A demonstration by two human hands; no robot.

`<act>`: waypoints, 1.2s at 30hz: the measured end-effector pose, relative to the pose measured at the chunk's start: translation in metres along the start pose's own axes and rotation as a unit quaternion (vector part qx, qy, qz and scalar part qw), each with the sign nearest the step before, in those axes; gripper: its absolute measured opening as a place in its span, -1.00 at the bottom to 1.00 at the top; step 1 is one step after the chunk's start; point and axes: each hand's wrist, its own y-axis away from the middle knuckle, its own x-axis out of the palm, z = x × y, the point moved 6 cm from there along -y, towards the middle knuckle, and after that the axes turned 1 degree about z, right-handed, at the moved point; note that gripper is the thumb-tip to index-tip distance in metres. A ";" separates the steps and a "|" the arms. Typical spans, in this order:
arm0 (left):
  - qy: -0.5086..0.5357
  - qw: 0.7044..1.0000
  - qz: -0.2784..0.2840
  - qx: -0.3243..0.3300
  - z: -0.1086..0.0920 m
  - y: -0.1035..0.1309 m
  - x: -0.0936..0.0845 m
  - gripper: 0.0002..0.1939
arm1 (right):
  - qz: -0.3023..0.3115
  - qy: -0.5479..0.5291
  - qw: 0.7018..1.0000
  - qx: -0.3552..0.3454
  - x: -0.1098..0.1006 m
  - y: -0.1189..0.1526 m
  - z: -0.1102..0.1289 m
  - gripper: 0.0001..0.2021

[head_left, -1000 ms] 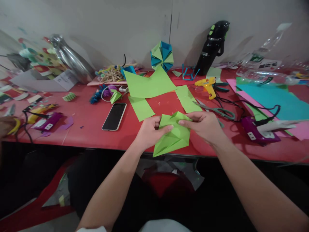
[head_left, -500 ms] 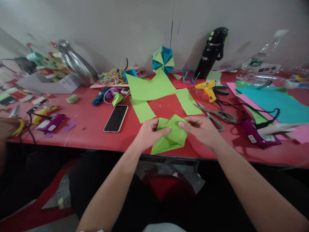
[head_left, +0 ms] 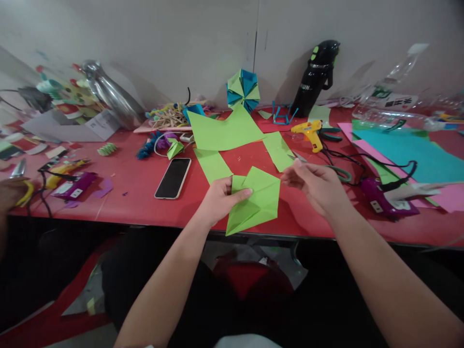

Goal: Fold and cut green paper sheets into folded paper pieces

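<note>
Single head-worn view, directed forward and down. Both hands, left and right, at close range, near the center; red surface spans left to right; pale wall at far side. No second view to share coverage.

One phone. Right of it: one folded green paper, one purple box, one yellow glue gun. Left of it: one more purple box, one more yellow glue gun. Beyond it: one silver flask. Beyond and to its right: one black bottle, one paper ball.
</note>
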 end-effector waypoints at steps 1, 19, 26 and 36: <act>-0.002 1.000 0.001 -0.001 0.000 0.000 0.001 -0.65 | 0.030 0.014 0.999 0.007 0.005 0.002 -0.001 -0.71; -0.169 0.984 -0.018 0.048 -0.014 0.000 0.001 -0.70 | 0.193 0.255 0.945 -0.074 0.046 0.024 0.004 -0.73; -0.212 0.975 -0.015 0.059 -0.018 0.001 0.001 -0.69 | 0.196 0.273 0.940 -0.065 0.041 0.022 0.003 -0.67; -0.107 0.987 -0.075 0.096 -0.017 -0.001 -0.009 -0.63 | 0.095 0.105 0.990 -0.002 0.033 0.019 -0.015 -0.42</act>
